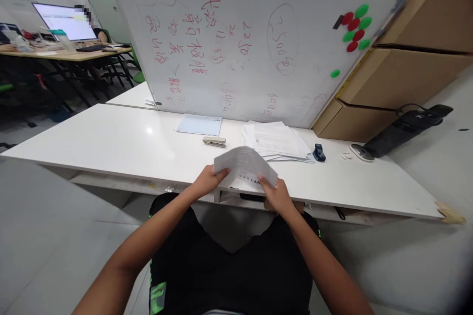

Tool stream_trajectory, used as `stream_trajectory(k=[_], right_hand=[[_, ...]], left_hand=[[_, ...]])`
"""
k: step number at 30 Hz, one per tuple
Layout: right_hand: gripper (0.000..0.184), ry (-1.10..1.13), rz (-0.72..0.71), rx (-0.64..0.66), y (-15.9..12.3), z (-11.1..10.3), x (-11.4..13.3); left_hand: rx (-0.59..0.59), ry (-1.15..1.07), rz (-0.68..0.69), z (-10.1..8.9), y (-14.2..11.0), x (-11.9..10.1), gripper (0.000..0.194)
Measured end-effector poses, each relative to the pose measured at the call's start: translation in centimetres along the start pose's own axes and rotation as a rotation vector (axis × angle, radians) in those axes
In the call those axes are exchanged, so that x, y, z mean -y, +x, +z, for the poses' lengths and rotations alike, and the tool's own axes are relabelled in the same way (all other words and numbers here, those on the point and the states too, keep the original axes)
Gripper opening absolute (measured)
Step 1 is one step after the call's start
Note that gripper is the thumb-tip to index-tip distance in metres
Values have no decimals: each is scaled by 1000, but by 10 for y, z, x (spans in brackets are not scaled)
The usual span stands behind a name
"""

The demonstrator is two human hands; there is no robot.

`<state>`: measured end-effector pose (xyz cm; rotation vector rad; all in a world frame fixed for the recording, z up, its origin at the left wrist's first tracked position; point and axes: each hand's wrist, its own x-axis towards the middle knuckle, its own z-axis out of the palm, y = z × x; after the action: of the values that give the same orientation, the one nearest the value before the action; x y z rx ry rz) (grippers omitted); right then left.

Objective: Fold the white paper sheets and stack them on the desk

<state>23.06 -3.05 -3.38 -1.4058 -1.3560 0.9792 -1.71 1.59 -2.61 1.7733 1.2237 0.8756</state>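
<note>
Between my two hands I hold printed paper (246, 162), bowed upward in the middle, over the desk's front edge. My left hand (211, 178) grips its left side with the thumb on top. On the right side my right hand (275, 191) pinches it the same way. Whether it is one sheet or several I cannot tell. Just beyond lies a loose pile of printed sheets (275, 139). A beige stapler (214, 142) rests to the left of that pile, and behind it is a flat pale-blue booklet or sheet (199, 124).
A whiteboard (236, 49) with red writing and round magnets leans at the back of the white desk (111, 142). To the right are a small dark-blue object (319, 152), a mouse (362, 152), a black bottle (402, 130) and stacked cardboard boxes (406, 78). Another person sits far left.
</note>
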Motion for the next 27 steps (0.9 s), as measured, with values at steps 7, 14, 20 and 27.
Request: stream_trajectory(k=[7,14,20,27], right_hand=[[54,382,218,-108,-61,-27,-26],[53,598,440,-29,-83,-23,-32],[44,545,539,51,-81,-37,-21],[49,471,517,5,-55,-24,-12]], left_hand=[[-67,321,245,-29,57,5,50],[59,785,175,-55,128,37,34],[224,696,299,-53,84,36,36],[298,601,277,-66,45,18,51]])
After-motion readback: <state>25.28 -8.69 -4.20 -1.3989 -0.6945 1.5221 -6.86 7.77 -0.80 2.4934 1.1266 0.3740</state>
